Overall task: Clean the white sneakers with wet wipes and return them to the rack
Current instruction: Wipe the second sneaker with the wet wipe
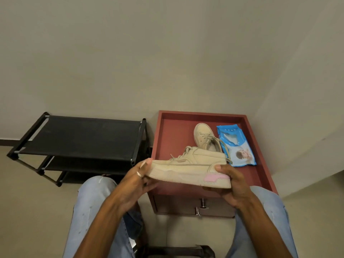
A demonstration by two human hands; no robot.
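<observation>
Sneaker [189, 170] held, long axis left-right: toe gripped by left hand [137, 181], heel by right hand [232, 185]; wipes pack [236, 146] nearer right.

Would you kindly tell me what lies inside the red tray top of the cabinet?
A second sneaker and a blue wet wipes pack to its right lie in the red tray. The held sneaker covers the second sneaker's heel and the tray floor behind it.

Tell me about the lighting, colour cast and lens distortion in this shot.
Head view: dim, warm light tints the white low-top sneaker in the left hand and right hand beige; the wide-angle lens splays the black fabric shoe rack and red tray-top cabinet outward; detail is soft, no harsh glare.
</observation>
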